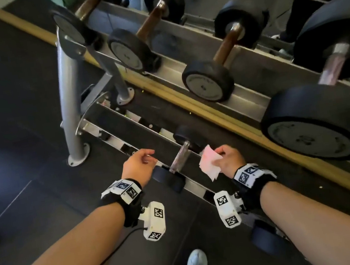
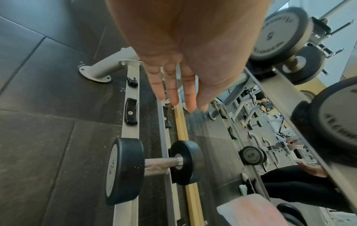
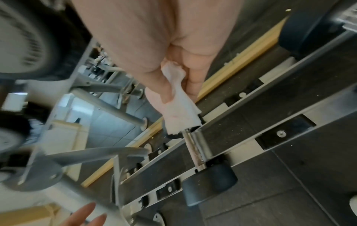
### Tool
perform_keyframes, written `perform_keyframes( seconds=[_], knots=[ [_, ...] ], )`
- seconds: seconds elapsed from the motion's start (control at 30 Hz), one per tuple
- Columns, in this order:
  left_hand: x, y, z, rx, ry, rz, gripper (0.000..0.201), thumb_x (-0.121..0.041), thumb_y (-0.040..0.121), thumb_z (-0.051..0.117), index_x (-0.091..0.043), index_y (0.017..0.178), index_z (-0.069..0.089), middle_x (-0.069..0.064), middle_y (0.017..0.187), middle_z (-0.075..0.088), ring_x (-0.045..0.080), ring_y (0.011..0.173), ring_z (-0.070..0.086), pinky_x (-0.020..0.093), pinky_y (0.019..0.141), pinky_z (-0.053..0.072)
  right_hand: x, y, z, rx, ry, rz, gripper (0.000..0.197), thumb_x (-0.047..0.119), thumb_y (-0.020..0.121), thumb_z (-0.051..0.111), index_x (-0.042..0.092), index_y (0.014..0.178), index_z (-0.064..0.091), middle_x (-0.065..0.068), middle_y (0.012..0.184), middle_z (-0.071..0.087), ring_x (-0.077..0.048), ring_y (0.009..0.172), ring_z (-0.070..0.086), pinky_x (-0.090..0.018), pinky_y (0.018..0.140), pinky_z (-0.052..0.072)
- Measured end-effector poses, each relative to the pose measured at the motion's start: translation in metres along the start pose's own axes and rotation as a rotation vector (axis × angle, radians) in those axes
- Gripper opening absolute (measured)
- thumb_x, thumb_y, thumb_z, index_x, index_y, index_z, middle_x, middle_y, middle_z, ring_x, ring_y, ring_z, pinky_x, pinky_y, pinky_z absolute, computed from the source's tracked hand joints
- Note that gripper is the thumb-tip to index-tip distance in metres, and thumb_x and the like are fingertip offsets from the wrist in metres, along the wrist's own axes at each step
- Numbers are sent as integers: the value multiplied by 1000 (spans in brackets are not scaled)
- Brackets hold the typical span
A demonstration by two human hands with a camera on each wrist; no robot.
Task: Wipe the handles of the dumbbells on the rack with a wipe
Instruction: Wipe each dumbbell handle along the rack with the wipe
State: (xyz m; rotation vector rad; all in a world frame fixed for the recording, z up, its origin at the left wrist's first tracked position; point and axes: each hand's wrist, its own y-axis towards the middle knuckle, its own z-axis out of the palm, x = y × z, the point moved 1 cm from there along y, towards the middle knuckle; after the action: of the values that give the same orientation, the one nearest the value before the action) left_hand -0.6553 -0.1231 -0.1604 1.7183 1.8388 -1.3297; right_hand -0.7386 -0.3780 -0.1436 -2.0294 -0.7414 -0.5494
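Head view: a white wipe (image 1: 210, 163) is pinched by the right hand (image 1: 229, 160) beside the small dumbbell's handle (image 1: 179, 157); the left hand (image 1: 137, 167) is held spread, empty.

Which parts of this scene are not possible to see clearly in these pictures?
- Small dumbbell, head view: the hands cover part of both ends.
- Its far end, right wrist view: hidden behind the wipe.
- Large dumbbell, head view: cut off by the right edge.
- Right hand, right wrist view: fingertips hidden by the wipe.

Gym: dumbbell rack (image 1: 182, 71), wall mirror (image 2: 270, 122), dark rubber floor tiles (image 1: 15, 100).
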Motion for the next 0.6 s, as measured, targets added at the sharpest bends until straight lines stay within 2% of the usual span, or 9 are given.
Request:
perform_keyframes(
  seconds=[0.07,0.13,0.2,0.27,0.33,0.4,0.47,0.53,0.6],
  knots=[
    [23,12,18,10,4,-4,23,-17,86,69,-33,103,68,-22,80,68,0,85,64,18,86,48,-24,18,18,-65,3,61,21,3,86,66,10,106,66,-15,108,68,-33,101,65,-40,88,53],
    [47,26,38,43,0,-29,24,-22,85,73,-33,105,67,-17,88,68,7,92,65,22,88,49,-47,33,41,-114,51,99,27,3,88,64,6,115,67,-16,115,68,-35,109,63,-43,97,51],
    [72,41,57,66,29,-55,33,-28,83,76,-31,114,66,-10,104,68,14,105,63,25,93,48,-66,49,65,-148,147,108,26,5,91,62,5,116,69,-15,117,68,-34,110,63,-39,99,51],
    [95,57,71,64,74,-51,45,-35,80,79,-32,122,62,-8,119,64,15,114,59,24,94,44,-79,65,85,-157,188,83,27,8,95,57,7,119,70,-9,120,67,-29,110,62,-25,96,48],
    [112,75,80,54,92,-45,60,-45,77,80,-31,131,57,-6,131,60,15,118,57,20,89,42,-85,85,101,-167,263,46,26,15,99,54,10,118,72,-6,116,66,-20,104,60,-10,86,40],
    [125,92,86,89,124,-61,76,-55,71,80,-30,137,52,-5,139,55,15,117,56,15,86,41,-88,107,114,-198,354,33,27,25,100,55,10,110,75,-6,105,68,-14,86,60,-5,73,38],
    [137,106,94,160,190,-66,86,-61,67,81,-29,141,50,-3,142,54,19,126,53,23,96,41,-92,127,127,-230,366,4,28,29,101,54,12,109,75,-4,98,67,-4,71,54,3,59,34],
    [148,115,103,206,255,-52,86,-61,65,81,-29,140,52,-3,140,56,18,126,54,26,97,41,-96,142,139,-241,340,-54,28,27,101,53,16,118,72,-1,107,67,-9,83,58,4,60,34],
    [158,120,107,201,260,-32,81,-63,64,80,-30,135,57,-6,132,61,12,113,57,18,84,41,-100,154,150,-235,317,-125,28,25,102,53,22,124,69,-1,118,67,-16,99,60,-6,68,39]
  ],
)
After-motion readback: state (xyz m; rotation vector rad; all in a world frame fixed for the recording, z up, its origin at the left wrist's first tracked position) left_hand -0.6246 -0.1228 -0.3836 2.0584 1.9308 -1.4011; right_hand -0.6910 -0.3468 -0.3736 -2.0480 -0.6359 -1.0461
